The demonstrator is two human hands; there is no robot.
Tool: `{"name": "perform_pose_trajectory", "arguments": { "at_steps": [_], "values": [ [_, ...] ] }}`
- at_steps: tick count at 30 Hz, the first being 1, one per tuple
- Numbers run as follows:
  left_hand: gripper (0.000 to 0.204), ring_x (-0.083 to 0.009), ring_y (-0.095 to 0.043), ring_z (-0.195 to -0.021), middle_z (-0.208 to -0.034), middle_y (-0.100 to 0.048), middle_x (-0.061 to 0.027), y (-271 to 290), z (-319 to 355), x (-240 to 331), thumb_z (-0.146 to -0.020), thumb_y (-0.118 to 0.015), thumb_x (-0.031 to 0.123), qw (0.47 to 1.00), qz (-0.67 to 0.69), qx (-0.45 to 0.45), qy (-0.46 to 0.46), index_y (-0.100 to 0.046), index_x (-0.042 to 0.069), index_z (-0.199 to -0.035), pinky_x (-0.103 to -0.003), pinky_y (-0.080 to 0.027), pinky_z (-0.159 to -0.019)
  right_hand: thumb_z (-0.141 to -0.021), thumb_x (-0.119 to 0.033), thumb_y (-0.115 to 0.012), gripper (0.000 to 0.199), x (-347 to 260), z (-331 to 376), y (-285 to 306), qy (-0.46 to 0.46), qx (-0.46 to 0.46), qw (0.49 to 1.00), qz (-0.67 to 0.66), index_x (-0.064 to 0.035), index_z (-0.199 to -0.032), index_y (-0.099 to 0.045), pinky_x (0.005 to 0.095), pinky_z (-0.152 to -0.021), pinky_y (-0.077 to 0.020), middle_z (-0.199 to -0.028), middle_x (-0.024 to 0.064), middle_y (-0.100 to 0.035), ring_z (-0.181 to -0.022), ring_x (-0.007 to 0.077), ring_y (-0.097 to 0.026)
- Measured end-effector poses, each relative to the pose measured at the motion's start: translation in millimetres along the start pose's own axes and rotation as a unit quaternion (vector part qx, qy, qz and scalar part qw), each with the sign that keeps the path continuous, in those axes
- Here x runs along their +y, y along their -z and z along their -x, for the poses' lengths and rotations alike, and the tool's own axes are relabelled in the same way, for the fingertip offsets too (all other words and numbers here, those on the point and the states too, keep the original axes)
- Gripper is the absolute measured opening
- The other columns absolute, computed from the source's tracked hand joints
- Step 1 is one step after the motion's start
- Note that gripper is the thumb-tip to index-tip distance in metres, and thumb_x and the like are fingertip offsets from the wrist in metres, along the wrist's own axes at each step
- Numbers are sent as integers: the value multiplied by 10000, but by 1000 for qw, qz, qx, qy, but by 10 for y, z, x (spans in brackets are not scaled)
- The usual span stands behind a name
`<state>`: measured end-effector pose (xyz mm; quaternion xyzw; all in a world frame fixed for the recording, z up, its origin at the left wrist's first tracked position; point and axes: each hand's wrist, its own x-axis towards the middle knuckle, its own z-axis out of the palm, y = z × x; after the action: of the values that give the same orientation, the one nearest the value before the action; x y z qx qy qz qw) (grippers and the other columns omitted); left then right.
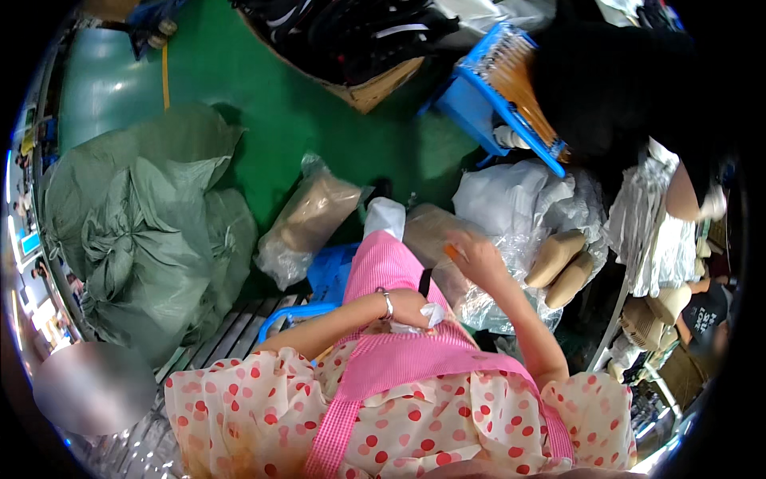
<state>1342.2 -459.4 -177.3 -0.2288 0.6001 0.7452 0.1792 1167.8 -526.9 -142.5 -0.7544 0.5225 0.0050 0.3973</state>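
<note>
My left hand (409, 308), a bracelet on its wrist, rests closed on my lap over the pink apron (383, 275). Crumpled white material (433, 314), perhaps paper or thin plastic, sticks out from its fingers. To the right, my right hand (481, 262) is closed around a small orange object (452, 251) whose kind I cannot make out. That hand is over a clear plastic bag (435, 231) in front of me. Beside my right forearm, a pair of tan shoe-shaped pieces (556, 259) lies on clear plastic wrapping (507, 299).
A clear bag of tan pieces (307, 215) lies ahead on the left, near blue plastic (331, 275). Large green sacks (152, 231) stand left. Ahead are a cardboard box (375, 92) of black items and a blue crate (479, 112). White strips (646, 223) hang on the right.
</note>
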Motion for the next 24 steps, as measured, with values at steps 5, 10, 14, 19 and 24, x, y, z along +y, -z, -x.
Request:
{"name": "perform_pose_trajectory", "arguments": {
  "at_steps": [5,10,14,19,24],
  "values": [
    [354,-324,-620,-791,-857,-646,-173,715,653,134,-671,-562,305,998,-62,16,15,-617,129,-973,-409,-482,-714,-789,-142,-590,256,-559,-1367,99,97,55,993,44,-39,-1022,-567,398,-716,-482,-876,142,-605,-814,318,-590],
    [244,-304,-606,-666,-733,-633,-182,1199,882,116,-631,-563,199,999,-21,24,-36,-626,-6,-747,-421,-459,-610,-799,-139,-580,256,-718,-1935,208,183,54,981,20,-31,-1031,-563,394,-689,-481,-869,155,-598,-778,326,-587],
    [348,-227,-580,-661,-800,-620,-138,1547,961,159,-677,-564,151,997,44,-55,25,-566,-55,-957,-375,-459,-572,-825,-171,-573,256,-655,-2132,236,149,1,989,-16,-35,-1041,-574,397,-666,-481,-891,170,-601,-788,338,-593],
    [528,-254,-593,-802,-1002,-565,-167,1234,1299,-363,-646,-607,128,871,416,256,-43,-463,31,-1145,-358,-472,-714,-826,-195,-583,293,-591,-2543,185,182,-103,978,-2,-37,-1073,-579,400,-700,-481,-904,176,-612,-809,334,-598],
    [691,-319,-543,-1045,-1151,-540,-216,744,1153,-381,-646,-696,207,925,130,296,200,-432,21,-1257,-348,-430,-903,-825,-231,-581,291,-750,-2850,56,292,-273,916,19,-60,-1061,-589,411,-751,-475,-940,171,-616,-868,335,-591]
  ]
}}
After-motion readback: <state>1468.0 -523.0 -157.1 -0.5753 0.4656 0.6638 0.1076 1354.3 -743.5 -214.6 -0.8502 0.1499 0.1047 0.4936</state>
